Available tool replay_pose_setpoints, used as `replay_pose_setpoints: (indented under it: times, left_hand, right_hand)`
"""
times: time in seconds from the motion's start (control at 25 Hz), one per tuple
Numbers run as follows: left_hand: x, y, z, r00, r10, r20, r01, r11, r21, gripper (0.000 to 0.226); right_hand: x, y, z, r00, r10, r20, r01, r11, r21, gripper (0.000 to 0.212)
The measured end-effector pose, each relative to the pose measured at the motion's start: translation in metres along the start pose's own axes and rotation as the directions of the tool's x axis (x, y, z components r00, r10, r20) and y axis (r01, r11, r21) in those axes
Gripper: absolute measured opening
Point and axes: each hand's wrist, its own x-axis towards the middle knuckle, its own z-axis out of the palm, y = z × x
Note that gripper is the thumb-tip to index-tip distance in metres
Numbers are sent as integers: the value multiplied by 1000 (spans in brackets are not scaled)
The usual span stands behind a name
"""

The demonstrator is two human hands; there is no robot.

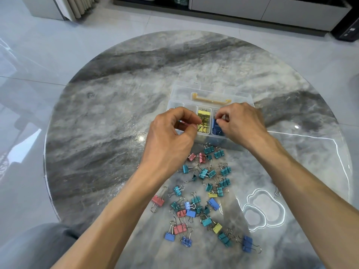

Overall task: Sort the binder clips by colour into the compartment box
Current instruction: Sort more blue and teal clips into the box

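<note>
- Both forearms reach forward from the lower edge of the view, over the loose binder clips [202,193], to the compartment box [211,98].
- The left hand [171,136] hovers at the box's near left, fingers curled, thumb and forefinger pinching a pink clip [183,123].
- The right hand [242,123] is over the box's right side, fingertips pinched on a wire handle above the blue clips [216,129] in that compartment.
- The loose clips lie scattered on the table [108,117] between the arms: mostly teal, with some blue, pink and yellow, a few touching or overlapping.
- The box is clear plastic; its open lid, with a yellow handle [211,99], lies behind it. Yellow clips [204,121] fill the compartment between the hands.
- The hands hide the other near compartments.
- Beyond the round marble table is pale tiled floor [58,55] and a low white cabinet [272,10].
</note>
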Motion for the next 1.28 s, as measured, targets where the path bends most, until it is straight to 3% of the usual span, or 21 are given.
replay_pose_setpoints:
  times: [0.16, 0.4, 0.48, 0.52, 0.6, 0.68, 0.72, 0.8, 1.0, 1.08, 1.16, 1.28]
  left_hand:
    - [0, -2, 2, 1000, -1, 9, 0, 1000, 14, 19]
    - [0, 2, 3, 999, 41, -4, -41, 999, 8, 16]
    - [-2, 0, 2, 996, 7, 91, -16, 994, 105, 19]
    - [-2, -3, 1, 978, -38, 203, -6, 978, 210, 21]
    - [-4, -9, 2, 878, -182, 442, -43, 891, 452, 24]
    - [-8, -13, 5, 762, -301, 574, -150, 780, 608, 24]
    - [-10, -14, 6, 725, -335, 602, -187, 745, 640, 24]
    - [-13, -16, 9, 701, -357, 617, -200, 732, 651, 27]
    - [-12, -19, 9, 744, -309, 593, -181, 761, 623, 29]
    - [-13, -18, 11, 773, -275, 571, -158, 789, 593, 28]
    - [-10, -18, 10, 797, -244, 553, -147, 809, 569, 29]
    - [-8, -16, 10, 807, -221, 547, -45, 901, 431, 22]
  right_hand:
    - [4, -3, -1, 999, -39, 34, 43, 990, -133, 23]
    - [-10, -17, -5, 997, -20, 68, 24, 998, -59, 27]
    - [-39, -19, -8, 1000, -4, -18, 4, 1000, 21, 25]
    - [-61, -18, -9, 1000, 2, -5, -1, 995, 98, 21]
    - [-105, -12, -13, 968, -90, 234, 30, 968, 249, 9]
    - [-133, -7, -11, 814, -235, 532, 97, 957, 274, 17]
    - [-138, -4, -5, 750, -273, 603, 157, 958, 239, 25]
    - [-136, -1, 4, 708, -274, 651, 232, 961, 152, 35]
    - [-127, -4, 16, 781, -308, 542, 312, 946, 89, 20]
    - [-127, 1, 8, 818, -259, 514, 240, 965, 105, 16]
    - [-126, 9, -8, 840, -163, 518, 31, 967, 252, 14]
    - [-123, 19, -24, 851, -73, 520, -277, 779, 563, 25]
